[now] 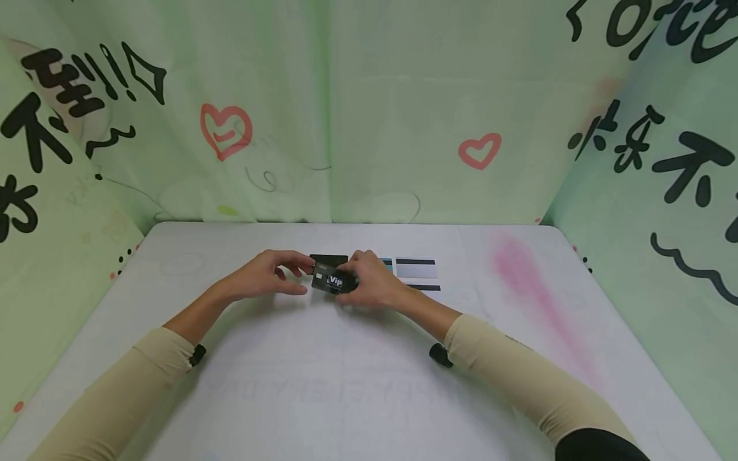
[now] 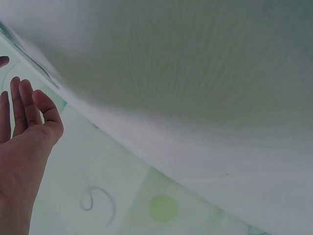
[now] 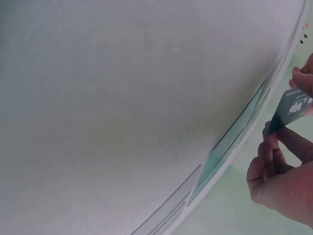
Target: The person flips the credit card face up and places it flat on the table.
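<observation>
A black card with "VIP" lettering is pinched between the thumb and fingers of my right hand, a little above the table. My left hand is at the card's left edge, its fingers spread and loosely bent; whether they touch the card is unclear. In the left wrist view the left hand shows an empty palm side. The right wrist view has the VIP card tilted in the right fingers. Behind it on the table lies another dark card, partly covered.
Right of the hands lie a pale card with a black stripe, a strip of another striped card and a teal card partly behind the right hand. The white table meets green curtains at its back edge.
</observation>
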### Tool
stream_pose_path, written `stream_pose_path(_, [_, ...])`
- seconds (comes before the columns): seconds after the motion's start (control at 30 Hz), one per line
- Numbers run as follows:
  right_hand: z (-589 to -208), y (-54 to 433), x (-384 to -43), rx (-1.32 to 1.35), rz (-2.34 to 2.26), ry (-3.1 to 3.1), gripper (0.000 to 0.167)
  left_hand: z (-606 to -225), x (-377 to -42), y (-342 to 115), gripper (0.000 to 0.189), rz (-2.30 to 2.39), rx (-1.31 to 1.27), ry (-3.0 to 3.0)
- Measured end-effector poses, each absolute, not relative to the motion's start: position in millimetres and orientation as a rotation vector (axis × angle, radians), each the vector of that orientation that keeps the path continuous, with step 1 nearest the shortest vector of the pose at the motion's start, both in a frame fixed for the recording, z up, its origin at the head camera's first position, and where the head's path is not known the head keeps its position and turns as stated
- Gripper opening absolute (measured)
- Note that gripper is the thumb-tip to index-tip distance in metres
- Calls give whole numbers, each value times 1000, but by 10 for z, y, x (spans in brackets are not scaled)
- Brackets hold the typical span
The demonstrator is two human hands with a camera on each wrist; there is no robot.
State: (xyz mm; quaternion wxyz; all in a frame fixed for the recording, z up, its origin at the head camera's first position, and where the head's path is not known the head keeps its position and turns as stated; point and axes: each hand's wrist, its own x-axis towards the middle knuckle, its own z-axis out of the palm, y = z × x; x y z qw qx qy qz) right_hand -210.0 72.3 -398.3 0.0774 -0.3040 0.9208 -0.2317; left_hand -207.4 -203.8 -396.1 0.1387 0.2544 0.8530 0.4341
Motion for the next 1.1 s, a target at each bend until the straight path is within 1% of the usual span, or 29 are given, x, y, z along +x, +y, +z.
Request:
stream_pose_path(0.4, [-3996,685,-2078,-936,-716,2753,59,-3949,-2042,-1980,61,1228,726,2499])
stream_pose_path(0.6, [-3985,673,-2071,-962,-720,2754,61,-3966,-2040,-1932,58,1210,715,2550])
stream_pose_path(0.83, [-3979,701,-2063,-922,-741,2745,62,-3989,-2047,-1954,55,1137,688,2608])
stream_pose_path(0.97, [-3978,718,-2065,-939,-761,2743,59,-4004,-2059,-1962,53,1109,672,2614])
stream_pose_path(1.1, [-3988,737,-2067,-952,-795,2737,51,-4027,-2075,-1958,52,1059,669,2624])
